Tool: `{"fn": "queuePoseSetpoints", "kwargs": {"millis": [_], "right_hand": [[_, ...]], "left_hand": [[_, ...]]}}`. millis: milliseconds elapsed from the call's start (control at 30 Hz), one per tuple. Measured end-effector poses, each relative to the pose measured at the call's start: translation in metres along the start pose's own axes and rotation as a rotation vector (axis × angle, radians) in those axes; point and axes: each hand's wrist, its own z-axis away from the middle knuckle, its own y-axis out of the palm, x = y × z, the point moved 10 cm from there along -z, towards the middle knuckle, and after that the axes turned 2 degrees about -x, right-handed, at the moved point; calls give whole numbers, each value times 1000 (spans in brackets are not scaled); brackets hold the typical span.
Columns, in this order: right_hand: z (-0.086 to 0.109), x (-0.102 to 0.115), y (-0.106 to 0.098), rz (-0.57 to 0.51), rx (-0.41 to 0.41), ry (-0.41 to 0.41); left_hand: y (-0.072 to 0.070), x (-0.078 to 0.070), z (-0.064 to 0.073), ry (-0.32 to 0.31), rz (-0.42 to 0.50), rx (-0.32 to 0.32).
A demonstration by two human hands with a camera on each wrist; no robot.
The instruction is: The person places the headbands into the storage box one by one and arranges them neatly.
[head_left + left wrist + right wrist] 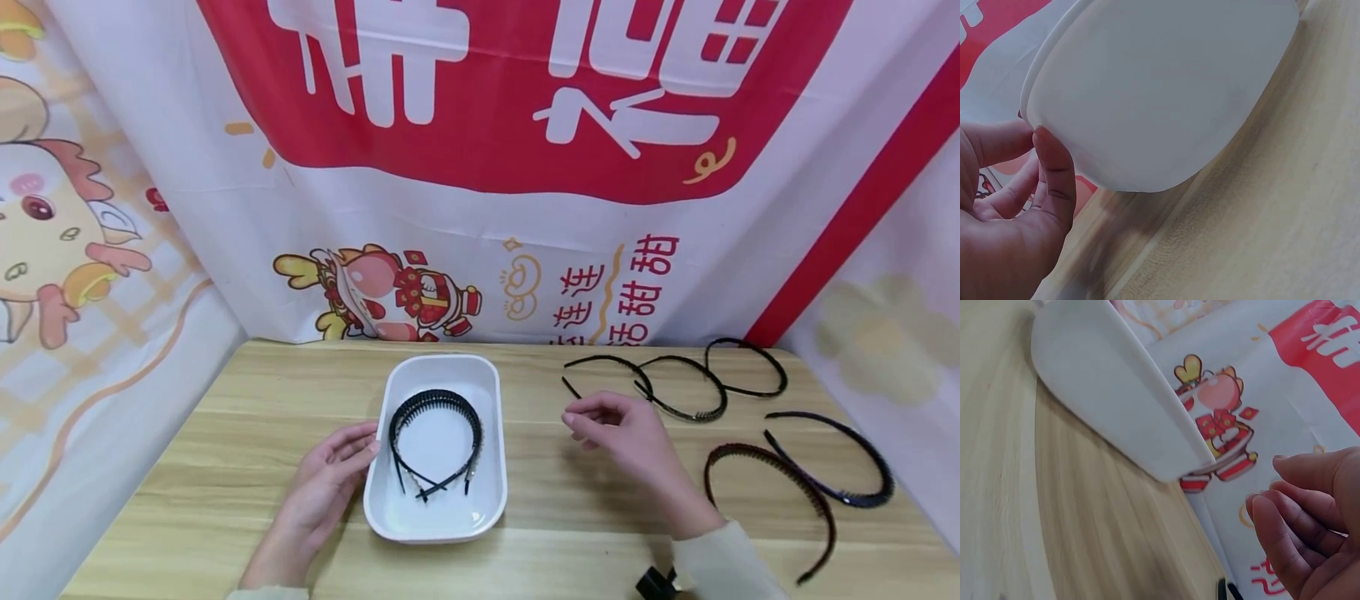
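Observation:
A white rectangular plastic bin [435, 531] stands on the wooden table in the head view, with black headbands [474, 417] lying in it, some toothed, their ends crossing. My left hand [330, 479] pinches the bin's left rim between thumb and finger; the left wrist view shows this pinch on the white wall [1160, 94]. My right hand [618, 433] hovers right of the bin, fingers loosely bent and holding nothing. Just behind it lies a thin black headband [611, 358], partly hidden by the hand. In the right wrist view the right hand's [1310, 519] thumb and fingertips are apart.
Further right lie two more thin black headbands [726, 400] [783, 379], a thicker black headband [873, 446] and a dark brown toothed headband [813, 492]. A black object [656, 585] shows by the right sleeve. Printed cloth [465, 196] hangs along the table's back edge.

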Motion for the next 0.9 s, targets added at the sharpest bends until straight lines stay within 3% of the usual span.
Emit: {"fn": "queuePoseSetpoints", "kwargs": {"millis": [233, 433, 700, 900], "right_hand": [[13, -28, -47, 89, -95, 57], [26, -55, -91, 93, -192, 98], [44, -85, -140, 217, -235, 233], [57, -106, -178, 269, -289, 251]], "left_hand": [[-2, -1, 1, 1, -10, -16], [-2, 0, 0, 2, -12, -11], [-2, 0, 0, 17, -5, -5], [0, 0, -1, 20, -1, -1]]}}
